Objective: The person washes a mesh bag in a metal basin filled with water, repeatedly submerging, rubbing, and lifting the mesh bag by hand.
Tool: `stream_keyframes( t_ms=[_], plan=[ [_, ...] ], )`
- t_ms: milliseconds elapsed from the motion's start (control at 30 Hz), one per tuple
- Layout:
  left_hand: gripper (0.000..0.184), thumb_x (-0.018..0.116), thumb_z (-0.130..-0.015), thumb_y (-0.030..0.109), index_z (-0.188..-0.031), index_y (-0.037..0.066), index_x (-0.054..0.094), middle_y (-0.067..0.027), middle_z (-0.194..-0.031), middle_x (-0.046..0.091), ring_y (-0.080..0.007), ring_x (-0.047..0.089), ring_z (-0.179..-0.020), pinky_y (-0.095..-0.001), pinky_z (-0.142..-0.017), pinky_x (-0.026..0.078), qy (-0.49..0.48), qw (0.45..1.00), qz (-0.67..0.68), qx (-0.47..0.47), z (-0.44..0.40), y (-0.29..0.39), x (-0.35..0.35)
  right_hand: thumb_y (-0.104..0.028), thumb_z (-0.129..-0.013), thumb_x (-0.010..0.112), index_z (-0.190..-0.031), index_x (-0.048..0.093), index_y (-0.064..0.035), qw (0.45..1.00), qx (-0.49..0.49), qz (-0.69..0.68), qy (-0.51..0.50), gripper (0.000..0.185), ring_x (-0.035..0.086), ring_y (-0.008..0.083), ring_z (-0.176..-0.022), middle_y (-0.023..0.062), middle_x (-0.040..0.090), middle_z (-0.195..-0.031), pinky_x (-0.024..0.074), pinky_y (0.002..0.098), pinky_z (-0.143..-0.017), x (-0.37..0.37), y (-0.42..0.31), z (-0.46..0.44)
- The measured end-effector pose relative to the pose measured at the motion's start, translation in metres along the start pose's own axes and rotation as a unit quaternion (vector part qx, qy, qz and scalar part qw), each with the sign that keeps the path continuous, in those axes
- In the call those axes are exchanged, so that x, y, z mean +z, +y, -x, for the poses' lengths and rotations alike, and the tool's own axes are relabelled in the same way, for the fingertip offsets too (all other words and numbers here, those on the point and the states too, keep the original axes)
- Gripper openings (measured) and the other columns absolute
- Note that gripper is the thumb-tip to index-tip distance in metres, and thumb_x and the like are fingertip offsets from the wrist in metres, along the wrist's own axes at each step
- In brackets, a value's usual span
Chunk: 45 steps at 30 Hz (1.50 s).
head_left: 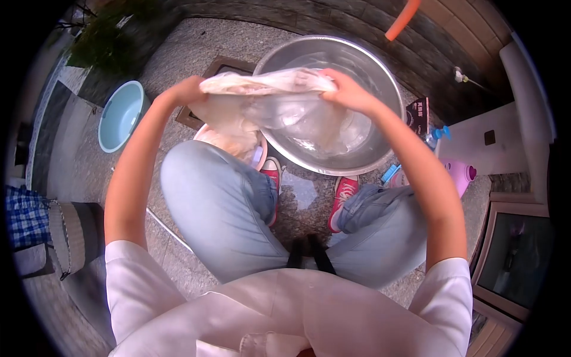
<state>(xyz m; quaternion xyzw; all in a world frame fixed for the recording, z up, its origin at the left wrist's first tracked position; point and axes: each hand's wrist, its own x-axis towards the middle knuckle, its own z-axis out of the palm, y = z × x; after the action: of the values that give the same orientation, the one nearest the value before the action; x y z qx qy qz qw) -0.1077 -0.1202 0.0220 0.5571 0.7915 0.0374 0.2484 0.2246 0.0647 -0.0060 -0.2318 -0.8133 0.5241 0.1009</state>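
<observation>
A thin, see-through white cloth [262, 84] is stretched between my two hands and sags in the middle. My left hand [189, 91] is closed on its left end, and my right hand [347, 93] pinches the right end. Beneath the right part of the cloth stands a large metal basin [385, 128] with water in it. A small pink basin [264, 150], partly hidden by my knee and the cloth, sits beside it and holds pale fabric. What kind of cloth it is, I cannot make out.
A light blue basin [126, 116] stands on the left. Right of the metal basin are a dark box [418, 113], a blue pump top [441, 132], a blue brush [389, 173] and a pink bottle [459, 175]. An orange hose [404, 19] hangs above, and a drain grate [189, 118] lies behind.
</observation>
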Motion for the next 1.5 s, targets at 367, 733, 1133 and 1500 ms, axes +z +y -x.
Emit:
stream_keyframes(
  t_ms=[367, 733, 1133, 1500],
  plan=[
    [0.1, 0.079, -0.061, 0.03, -0.14, 0.016, 0.019, -0.0229, -0.125, 0.045, -0.0321, 0.046, -0.114, -0.0392, -0.094, 0.039, -0.15, 0.963, 0.122, 0.186, -0.022, 0.125, 0.051, -0.012, -0.063, 0.072, -0.107, 0.034, -0.0054, 0.997, -0.058, -0.037, -0.019, 0.059, 0.056, 0.0225, -0.083, 0.0126, 0.054, -0.089, 0.045, 0.0336, -0.072, 0.084, 0.014, -0.025],
    [0.052, 0.054, -0.069, 0.009, -0.12, 0.001, 0.049, -0.0154, -0.103, 0.059, -0.0221, 0.056, -0.093, -0.0295, -0.084, 0.043, -0.137, 0.953, 0.178, 0.203, -0.03, 0.109, 0.07, -0.022, -0.066, 0.073, -0.135, 0.02, -0.0227, 0.983, -0.089, 0.114, 0.116, 0.087, 0.051, 0.0383, -0.107, 0.0195, 0.049, -0.121, 0.0403, 0.0425, -0.091, 0.126, 0.052, 0.015],
    [0.046, 0.063, -0.071, 0.012, -0.115, 0.005, 0.052, -0.0174, -0.097, 0.063, -0.0271, 0.062, -0.087, -0.0363, -0.077, 0.048, -0.114, 0.986, -0.032, 0.114, -0.009, 0.086, 0.049, -0.02, -0.078, 0.054, -0.092, 0.058, -0.0023, 0.983, 0.104, 0.057, 0.14, 0.023, 0.059, 0.0331, -0.081, 0.0161, 0.061, -0.087, 0.0443, 0.0393, -0.073, 0.069, 0.097, 0.023],
    [0.045, 0.072, -0.066, 0.024, -0.104, 0.004, 0.061, -0.0161, -0.098, 0.063, -0.0282, 0.061, -0.093, -0.0374, -0.081, 0.048, -0.214, 0.963, -0.16, 0.04, -0.042, 0.079, 0.078, -0.017, -0.078, 0.057, -0.102, 0.06, -0.0094, 0.943, -0.054, 0.325, 0.052, 0.025, 0.06, 0.0306, -0.088, 0.0131, 0.063, -0.092, 0.0476, 0.0389, -0.077, 0.001, -0.004, 0.029]
  ],
)
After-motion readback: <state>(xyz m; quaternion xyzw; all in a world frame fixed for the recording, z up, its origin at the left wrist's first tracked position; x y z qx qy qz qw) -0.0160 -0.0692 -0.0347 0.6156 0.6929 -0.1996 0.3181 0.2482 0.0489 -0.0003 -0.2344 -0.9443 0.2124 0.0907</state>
